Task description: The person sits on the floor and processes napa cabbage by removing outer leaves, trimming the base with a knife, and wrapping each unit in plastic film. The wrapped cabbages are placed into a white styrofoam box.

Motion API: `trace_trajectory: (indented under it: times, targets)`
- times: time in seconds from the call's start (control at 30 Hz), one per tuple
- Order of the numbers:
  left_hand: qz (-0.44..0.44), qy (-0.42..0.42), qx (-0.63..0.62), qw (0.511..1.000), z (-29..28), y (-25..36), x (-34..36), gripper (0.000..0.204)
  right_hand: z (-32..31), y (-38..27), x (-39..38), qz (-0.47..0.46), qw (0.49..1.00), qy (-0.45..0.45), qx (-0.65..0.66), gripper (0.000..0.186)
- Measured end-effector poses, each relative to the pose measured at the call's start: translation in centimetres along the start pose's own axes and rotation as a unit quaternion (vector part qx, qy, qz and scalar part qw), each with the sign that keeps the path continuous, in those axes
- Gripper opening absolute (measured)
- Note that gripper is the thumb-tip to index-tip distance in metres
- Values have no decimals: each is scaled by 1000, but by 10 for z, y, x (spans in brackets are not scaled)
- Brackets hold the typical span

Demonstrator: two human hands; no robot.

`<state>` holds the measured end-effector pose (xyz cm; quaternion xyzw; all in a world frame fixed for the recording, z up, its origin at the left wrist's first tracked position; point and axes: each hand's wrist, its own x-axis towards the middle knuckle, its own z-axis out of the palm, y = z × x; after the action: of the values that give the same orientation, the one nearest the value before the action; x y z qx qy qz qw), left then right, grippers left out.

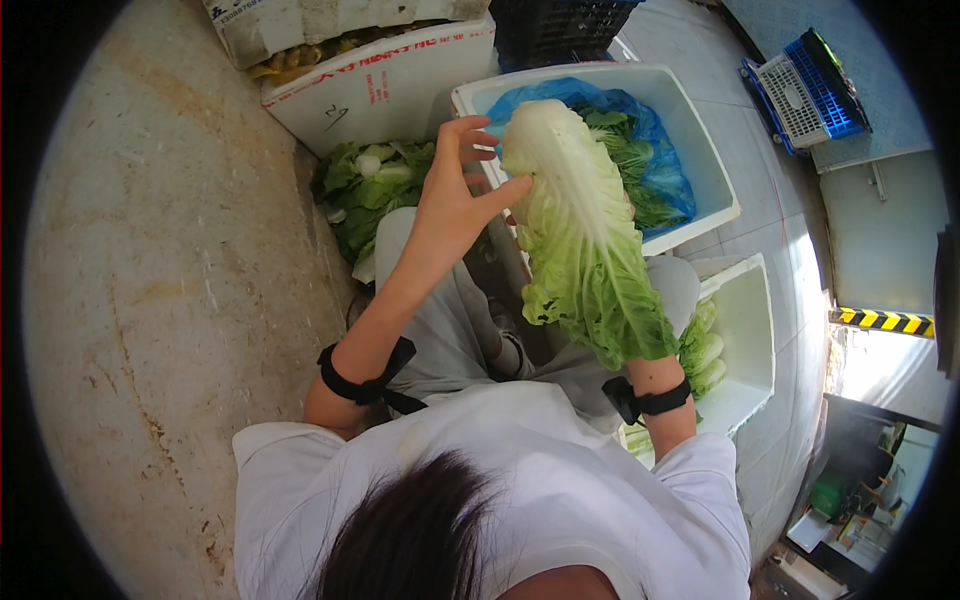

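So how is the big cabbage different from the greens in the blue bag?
The cabbage is pale, white to light green; the greens are darker. The cabbage is one big head, held up; the greens lie heaped in the blue bag. Both are leafy vegetables.

"Can you make out the person's right hand point(655, 371)?"

"Hardly; the long, pale-green, white-ribbed leafy cabbage point(580, 210) at two o'clock covers its fingers, so I can't tell their grip."

"And at twelve o'clock?"

"A black plastic crate point(550, 35), cut off by the upper edge."

"Four o'clock?"

"Mixed dark clutter point(860, 490), too small and blurred to identify."
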<state>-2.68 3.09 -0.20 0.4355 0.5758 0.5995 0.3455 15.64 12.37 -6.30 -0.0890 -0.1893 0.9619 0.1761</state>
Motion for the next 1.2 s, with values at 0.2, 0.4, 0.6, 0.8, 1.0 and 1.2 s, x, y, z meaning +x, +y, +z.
trace_trajectory:
  times: [0.2,0.4,0.6,0.8,1.0,1.2]
  targets:
    - [8,8,39,999,-3,-6,4,69,0,-1,-1,1,1000,3,-4,65]
    - [-8,74,-44,996,-5,-11,12,44,0,-1,-8,-3,1000,5,1,65]
    - [10,185,-31,982,-24,-18,12,19,2,3,-12,-11,1000,11,0,65]
    - [-150,31,-109,982,-10,-29,-7,42,21,15,5,-44,989,78,-120,64]
    - [-282,-44,-366,886,-20,-74,-17,59,39,31,12,-137,736,179,-638,71]
    - [-305,-64,-563,766,-39,-105,-30,61,3,-39,16,-215,689,307,-620,39]
